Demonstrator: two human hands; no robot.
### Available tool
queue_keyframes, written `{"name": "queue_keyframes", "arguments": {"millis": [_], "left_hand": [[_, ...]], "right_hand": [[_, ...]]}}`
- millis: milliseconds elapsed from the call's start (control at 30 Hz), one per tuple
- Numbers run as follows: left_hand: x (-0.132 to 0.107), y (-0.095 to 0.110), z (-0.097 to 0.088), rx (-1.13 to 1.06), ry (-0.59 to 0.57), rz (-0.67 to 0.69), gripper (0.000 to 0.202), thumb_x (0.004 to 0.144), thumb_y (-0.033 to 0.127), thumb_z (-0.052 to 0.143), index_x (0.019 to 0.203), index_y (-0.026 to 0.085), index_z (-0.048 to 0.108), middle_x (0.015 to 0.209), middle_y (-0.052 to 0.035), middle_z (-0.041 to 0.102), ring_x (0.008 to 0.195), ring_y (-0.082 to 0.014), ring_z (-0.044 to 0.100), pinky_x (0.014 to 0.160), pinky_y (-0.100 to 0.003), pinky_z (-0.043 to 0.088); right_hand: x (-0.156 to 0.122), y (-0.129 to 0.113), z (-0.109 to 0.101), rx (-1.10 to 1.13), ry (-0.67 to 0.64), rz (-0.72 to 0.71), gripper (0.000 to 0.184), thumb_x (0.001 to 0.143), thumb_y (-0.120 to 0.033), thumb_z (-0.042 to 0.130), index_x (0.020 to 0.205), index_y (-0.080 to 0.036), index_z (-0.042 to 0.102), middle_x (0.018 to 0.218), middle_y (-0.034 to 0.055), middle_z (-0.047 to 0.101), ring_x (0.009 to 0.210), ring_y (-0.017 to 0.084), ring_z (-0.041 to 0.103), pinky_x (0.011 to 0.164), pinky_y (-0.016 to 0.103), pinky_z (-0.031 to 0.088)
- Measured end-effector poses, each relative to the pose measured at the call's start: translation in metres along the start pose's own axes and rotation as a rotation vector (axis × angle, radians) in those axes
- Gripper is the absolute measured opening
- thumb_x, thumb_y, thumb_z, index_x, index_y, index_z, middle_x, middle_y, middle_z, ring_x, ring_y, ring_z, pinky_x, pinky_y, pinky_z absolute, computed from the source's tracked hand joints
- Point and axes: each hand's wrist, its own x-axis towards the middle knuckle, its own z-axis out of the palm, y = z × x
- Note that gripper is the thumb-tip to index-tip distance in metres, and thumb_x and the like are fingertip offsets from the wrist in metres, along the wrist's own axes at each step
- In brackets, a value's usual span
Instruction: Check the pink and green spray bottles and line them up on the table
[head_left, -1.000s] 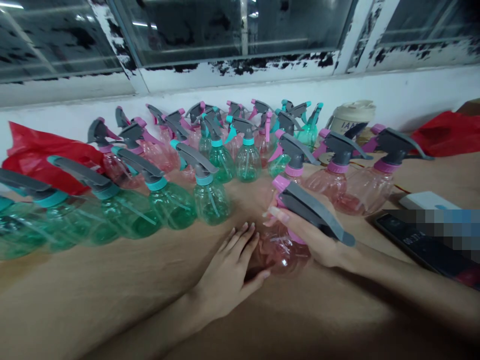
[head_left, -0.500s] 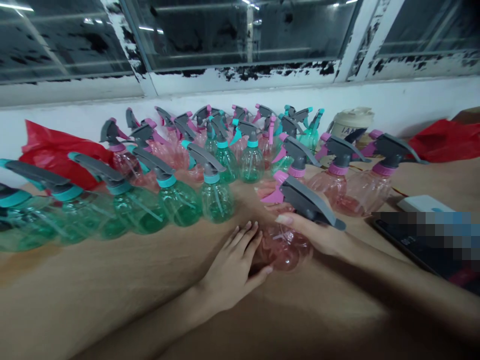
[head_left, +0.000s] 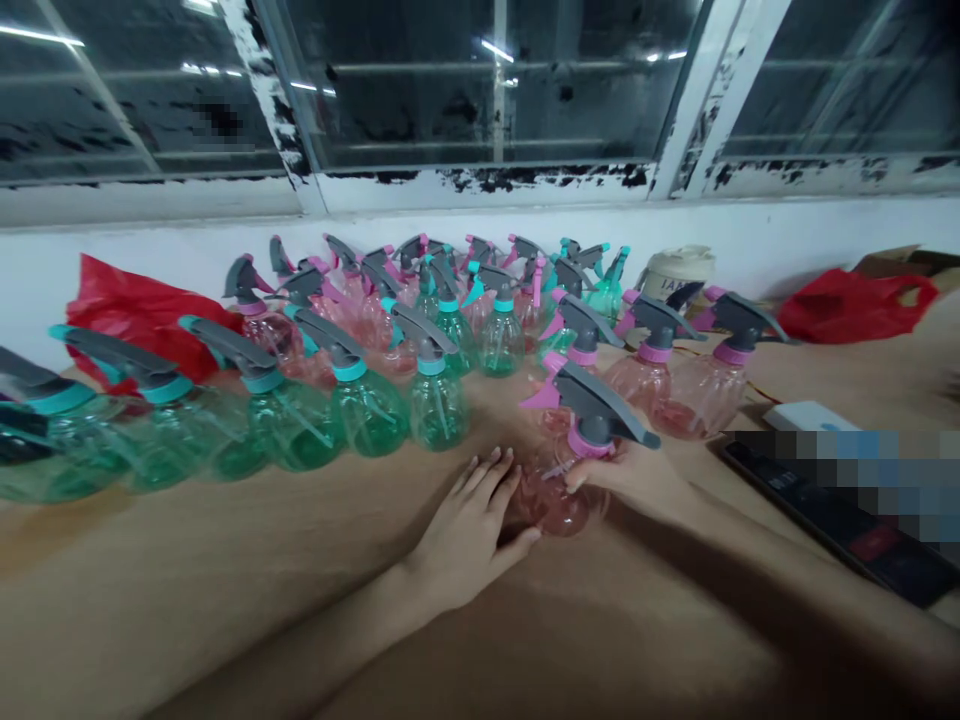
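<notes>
Lower centre of the frame, the pink bottle (head_left: 553, 500) stood upright on the table (head_left: 225, 590), just ahead of the front row. The left hand (head_left: 469, 525) lay against its left flank, fingers stretched out and thumb tucked at the base: an open, cupping grip, more a brace than a hold, and it looked meant to stop the round body sliding or tipping. The right hand (head_left: 637, 475) came in from the right, grip closed round the neck just under the pink collar, thumb in front. That seemed to be what set the trigger head (head_left: 600, 405) square, nozzle to the left. Behind, green bottles (head_left: 367, 410) ran off to the left edge and pink ones (head_left: 660, 385) sat right of centre, the front rows grouped by colour. A red bag (head_left: 142, 315) lay at middle left, and a dark device (head_left: 825, 505), partly blurred, at lower right.
</notes>
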Motion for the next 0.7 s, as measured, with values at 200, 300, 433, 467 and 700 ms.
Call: {"name": "queue_keyframes", "arguments": {"millis": [200, 300, 433, 467, 700], "left_hand": [[-0.002, -0.002, 0.004, 0.018, 0.043, 0.008, 0.062, 0.092, 0.048, 0.049, 0.136, 0.006, 0.041, 0.146, -0.0188, 0.038, 0.137, -0.0286, 0.031, 0.111, -0.047, 0.029], [-0.002, -0.001, 0.004, 0.039, 0.063, 0.007, 0.06, 0.092, 0.048, 0.05, 0.133, 0.006, 0.045, 0.145, -0.0184, 0.041, 0.136, -0.0286, 0.034, 0.111, -0.046, 0.03], [-0.002, 0.003, 0.005, 0.06, 0.101, -0.021, 0.056, 0.091, 0.045, 0.05, 0.131, 0.005, 0.047, 0.141, -0.0181, 0.045, 0.133, -0.0286, 0.038, 0.109, -0.044, 0.033], [-0.003, 0.004, 0.006, 0.067, 0.114, -0.035, 0.055, 0.091, 0.044, 0.05, 0.131, 0.005, 0.048, 0.14, -0.0181, 0.047, 0.133, -0.0288, 0.04, 0.109, -0.044, 0.033], [-0.007, 0.012, 0.011, 0.133, 0.209, -0.182, 0.045, 0.091, 0.034, 0.046, 0.122, 0.002, 0.056, 0.13, -0.0234, 0.055, 0.122, -0.0353, 0.051, 0.098, -0.049, 0.044]], "right_hand": [[-0.032, 0.004, -0.009, -0.26, 0.062, -0.017, 0.055, 0.067, -0.043, 0.076, 0.113, -0.022, 0.055, 0.109, 0.0101, 0.067, 0.101, 0.033, 0.062, 0.089, 0.052, 0.048], [-0.044, 0.0, -0.01, -0.4, 0.115, -0.043, 0.056, 0.07, -0.049, 0.072, 0.116, -0.021, 0.053, 0.112, 0.0124, 0.066, 0.103, 0.036, 0.062, 0.087, 0.055, 0.049], [-0.043, -0.004, -0.009, -0.472, 0.117, -0.064, 0.047, 0.075, -0.05, 0.068, 0.11, -0.02, 0.057, 0.106, 0.0116, 0.067, 0.099, 0.033, 0.064, 0.082, 0.051, 0.051], [-0.04, -0.003, -0.009, -0.483, 0.116, -0.067, 0.047, 0.076, -0.051, 0.067, 0.109, -0.02, 0.057, 0.106, 0.0117, 0.067, 0.099, 0.033, 0.064, 0.083, 0.051, 0.051], [-0.009, 0.002, 0.005, -0.572, 0.085, -0.104, 0.052, 0.079, -0.054, 0.062, 0.114, -0.015, 0.056, 0.111, 0.0146, 0.064, 0.106, 0.032, 0.06, 0.088, 0.05, 0.048]]}}
